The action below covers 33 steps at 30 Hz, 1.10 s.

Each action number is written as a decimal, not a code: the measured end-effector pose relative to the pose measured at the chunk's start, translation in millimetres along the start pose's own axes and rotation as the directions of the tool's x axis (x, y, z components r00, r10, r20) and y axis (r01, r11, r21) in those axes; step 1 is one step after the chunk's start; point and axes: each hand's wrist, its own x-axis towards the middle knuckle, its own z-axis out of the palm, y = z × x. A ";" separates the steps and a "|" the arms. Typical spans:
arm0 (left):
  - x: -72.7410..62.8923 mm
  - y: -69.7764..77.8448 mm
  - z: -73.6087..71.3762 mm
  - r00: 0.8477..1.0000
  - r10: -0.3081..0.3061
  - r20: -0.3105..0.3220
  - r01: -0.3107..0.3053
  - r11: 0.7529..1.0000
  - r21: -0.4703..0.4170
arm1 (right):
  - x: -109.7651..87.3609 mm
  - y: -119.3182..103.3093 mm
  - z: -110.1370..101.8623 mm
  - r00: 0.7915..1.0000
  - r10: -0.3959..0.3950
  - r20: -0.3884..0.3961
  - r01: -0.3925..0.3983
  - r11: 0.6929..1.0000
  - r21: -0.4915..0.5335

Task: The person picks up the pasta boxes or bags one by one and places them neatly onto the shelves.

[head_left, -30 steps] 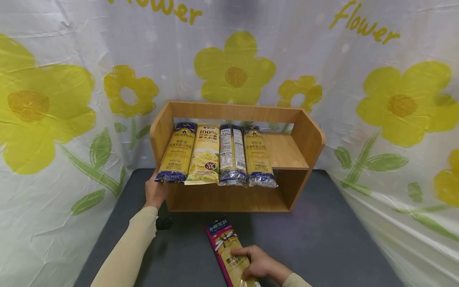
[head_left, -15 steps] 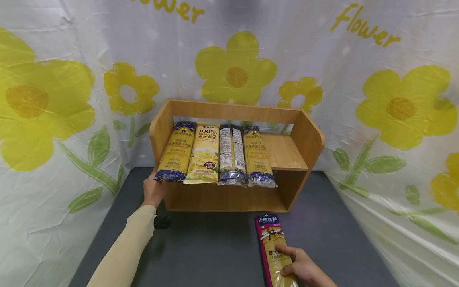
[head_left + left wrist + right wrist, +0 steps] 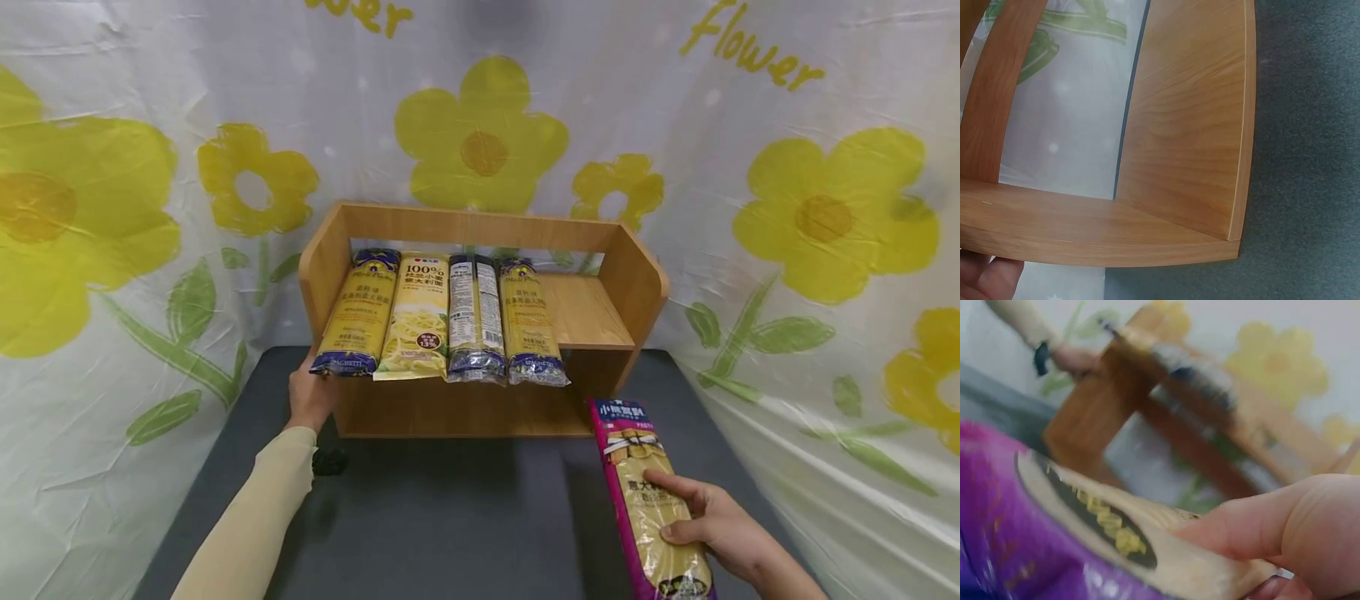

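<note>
My left hand (image 3: pixel 311 398) grips the left side panel of a two-tier wooden shelf (image 3: pixel 465 414); some of its fingers are hidden. In the left wrist view, finger parts (image 3: pixel 999 278) show against the panel's edge. My right hand (image 3: pixel 712 521) holds a magenta-and-blue pasta packet (image 3: pixel 648 492), thumb and forefinger on its front, in front of the shelf's right end. Four packets lie side by side on the upper tier: a yellow-and-blue spaghetti packet (image 3: pixel 362 312), a pale yellow noodle packet (image 3: pixel 417 317), a dark packet with a white label (image 3: pixel 476 317) and another yellow-and-blue spaghetti packet (image 3: pixel 531 321).
Bare upper board (image 3: pixel 585 310) shows right of the row. The lower tier (image 3: pixel 450 408) lies open beneath. A dark grey table (image 3: pixel 450 517) extends in front. A flower-printed curtain (image 3: pixel 330 108) encloses the back and sides. The right wrist view is blurred.
My right hand has carried the magenta packet rightwards and up, from before the shelf's middle to its right end. My left hand stays at the shelf's left side.
</note>
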 end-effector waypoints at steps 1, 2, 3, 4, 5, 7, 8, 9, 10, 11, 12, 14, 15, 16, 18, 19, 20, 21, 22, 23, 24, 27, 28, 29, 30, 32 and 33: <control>0.1 0.1 0.3 1.000 -0.001 -0.001 0.001 1.000 -0.002 | -3.5 -9.4 -0.7 0.999 -0.026 0.040 0.025 0.999 0.022; 0.1 0.2 0.7 1.000 -0.003 -0.004 0.003 1.000 -0.004 | -6.7 -18.4 -1.1 0.995 -0.051 0.080 0.048 0.998 0.041; -0.1 0.1 1.0 1.000 -0.003 -0.003 0.003 1.000 -0.004 | -9.3 -27.1 -1.2 0.991 -0.076 0.110 0.070 0.996 0.054; 0.4 -0.1 0.2 1.000 -0.003 -0.005 0.003 1.000 -0.004 | -10.4 -36.1 -1.2 0.986 -0.097 0.136 0.090 0.994 0.060; 0.9 -0.6 -0.5 1.000 -0.001 -0.007 0.001 1.000 0.000 | -11.0 -44.7 -1.0 0.983 -0.108 0.150 0.100 0.993 0.058; 2.0 -1.5 -1.4 1.000 0.008 -0.014 -0.007 1.000 0.005 | -10.5 -60.1 -0.8 0.980 -0.125 0.155 0.121 0.992 0.035; 2.5 -1.7 -1.7 1.000 0.013 -0.015 -0.012 1.000 0.007 | -9.4 -66.8 -0.8 0.980 -0.130 0.153 0.128 0.992 0.022; 2.9 -2.0 -1.8 1.000 0.017 -0.017 -0.016 1.000 0.010 | -7.6 -73.0 -0.7 0.980 -0.135 0.144 0.137 0.991 0.001; 3.4 -2.3 -1.8 1.000 0.015 -0.015 -0.015 1.000 0.006 | -5.2 -78.7 -0.6 0.981 -0.138 0.133 0.142 0.990 -0.022; 3.6 -2.3 -1.6 1.000 0.013 -0.014 -0.013 1.000 0.004 | -2.2 -84.3 -0.3 0.983 -0.137 0.119 0.143 0.989 -0.044; 3.9 -2.7 -1.4 1.000 0.007 -0.011 -0.007 1.000 -0.004 | 1.4 -89.6 0.0 0.985 -0.137 0.104 0.144 0.987 -0.067; 3.5 -2.5 -0.8 1.000 -0.014 0.003 0.014 1.000 -0.019 | 10.0 -100.0 1.0 0.989 -0.134 0.069 0.141 0.984 -0.111; 3.0 -2.3 -0.6 1.000 -0.024 0.009 0.024 0.999 -0.023 | 14.6 -105.4 1.5 0.990 -0.130 0.049 0.136 0.982 -0.133; 2.5 -2.1 -0.4 0.999 -0.033 0.015 0.034 0.999 -0.028 | 19.6 -111.0 2.1 0.992 -0.126 0.028 0.129 0.980 -0.154; 1.1 -1.3 0.1 0.999 -0.045 0.023 0.046 0.998 -0.034 | 30.6 -121.8 3.4 0.993 -0.116 -0.020 0.110 0.974 -0.201; 0.6 -0.8 -0.4 0.998 -0.048 0.027 0.048 0.998 -0.032 | 37.2 -127.4 4.5 0.992 -0.115 -0.047 0.103 0.970 -0.218; 0.6 -0.6 -0.8 0.999 -0.047 0.028 0.048 0.998 -0.029 | 44.2 -133.4 5.3 0.991 -0.115 -0.076 0.093 0.966 -0.243; 0.6 -0.8 -1.1 0.999 -0.042 0.027 0.043 0.999 -0.027 | 51.7 -139.2 6.3 0.988 -0.112 -0.108 0.079 0.959 -0.271; 0.3 -1.4 -1.2 0.999 -0.041 0.027 0.042 0.999 -0.025 | 59.8 -145.0 7.7 0.984 -0.107 -0.144 0.060 0.951 -0.302; -0.2 -1.9 -1.3 0.999 -0.039 0.026 0.039 0.999 -0.024 | 67.9 -150.7 9.0 0.978 -0.104 -0.178 0.040 0.943 -0.329; -0.7 -2.4 -1.3 0.999 -0.037 0.026 0.037 0.999 -0.021 | 76.1 -156.3 10.6 0.972 -0.099 -0.214 0.017 0.935 -0.354; -2.4 -3.5 -1.0 0.999 -0.034 0.019 0.034 0.999 -0.023 | 101.4 -169.0 15.0 0.948 -0.092 -0.304 -0.045 0.908 -0.416; -2.8 -3.5 -0.7 0.999 -0.033 0.015 0.033 0.999 -0.022 | 109.2 -171.9 16.2 0.941 -0.092 -0.327 -0.060 0.902 -0.428; -2.8 -3.4 -0.4 1.000 -0.029 0.009 0.030 0.999 -0.022 | 116.5 -174.3 17.2 0.933 -0.093 -0.346 -0.073 0.896 -0.437; -2.9 -3.0 -0.1 1.000 -0.025 0.006 0.025 0.999 -0.021 | 123.4 -176.1 17.8 0.927 -0.092 -0.364 -0.086 0.891 -0.445; -2.1 -2.5 0.5 1.000 -0.020 0.003 0.020 1.000 -0.022 | 135.8 -178.8 17.7 0.913 -0.088 -0.399 -0.111 0.886 -0.450; -1.5 -2.2 0.7 1.000 -0.016 0.001 0.016 1.000 -0.023 | 141.0 -180.5 17.4 0.906 -0.085 -0.415 -0.123 0.885 -0.450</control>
